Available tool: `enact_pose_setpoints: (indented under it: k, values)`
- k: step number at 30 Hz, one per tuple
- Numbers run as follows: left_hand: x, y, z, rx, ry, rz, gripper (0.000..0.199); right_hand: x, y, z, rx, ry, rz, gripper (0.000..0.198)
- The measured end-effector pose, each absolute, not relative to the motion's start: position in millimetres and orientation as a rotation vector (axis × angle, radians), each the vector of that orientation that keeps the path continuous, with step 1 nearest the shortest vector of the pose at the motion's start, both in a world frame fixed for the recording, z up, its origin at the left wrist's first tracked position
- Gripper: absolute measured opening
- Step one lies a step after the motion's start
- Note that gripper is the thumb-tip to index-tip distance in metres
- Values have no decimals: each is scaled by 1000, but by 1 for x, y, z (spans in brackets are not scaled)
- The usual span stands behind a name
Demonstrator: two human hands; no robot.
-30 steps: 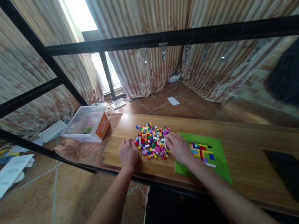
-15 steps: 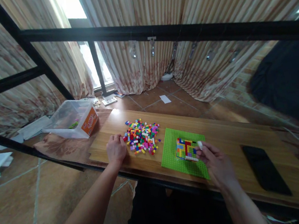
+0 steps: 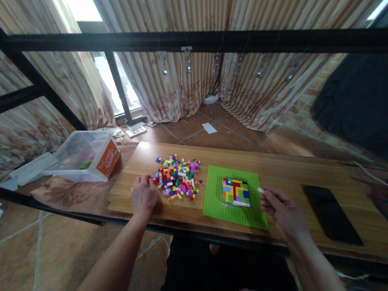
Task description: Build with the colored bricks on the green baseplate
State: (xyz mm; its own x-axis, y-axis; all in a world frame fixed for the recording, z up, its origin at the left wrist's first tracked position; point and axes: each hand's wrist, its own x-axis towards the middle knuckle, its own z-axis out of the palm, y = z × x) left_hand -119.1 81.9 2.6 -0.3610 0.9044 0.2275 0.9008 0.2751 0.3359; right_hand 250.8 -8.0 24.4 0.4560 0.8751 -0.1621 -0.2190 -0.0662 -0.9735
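My right hand (image 3: 282, 210) pinches a small white building brick (image 3: 261, 190) between thumb and fingers, just off the right edge of the green baseplate (image 3: 215, 199). On that plate sits a low rectangular block of multicoloured bricks (image 3: 235, 192), with a red T-like shape on top and a white brick along its front. My left hand (image 3: 144, 194) rests on the table with its fingers curled, beside the left edge of a pile of loose coloured bricks (image 3: 180, 178). What its fingers hold, if anything, is hidden.
A black phone-like slab (image 3: 331, 213) lies on the wooden table (image 3: 282, 172) to the right. A clear plastic box (image 3: 82, 154) with an orange label stands at the left. A black metal rail (image 3: 152, 39) crosses in front, with curtains (image 3: 179, 81) behind.
My right hand has moved away from the brick block toward the plate's right edge, still holding the white brick. The view has shifted slightly; my left hand stays beside the pile.
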Motion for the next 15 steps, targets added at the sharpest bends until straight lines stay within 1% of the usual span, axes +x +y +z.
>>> enact_pose_setpoints:
  k: [5,8,12,15]
  values:
    - [-119,82,3,1777,2503,641,30,243,-4,28,-1318,-597,966,33]
    - [-119,82,3,1775,2506,635,30,239,2,32,-1290,-623,997,35]
    - [-118,82,3,1783,2505,632,30,239,14,37,-1324,-790,1002,40]
    - [-118,82,3,1779,2502,628,30,240,27,38,-1480,-1054,864,39]
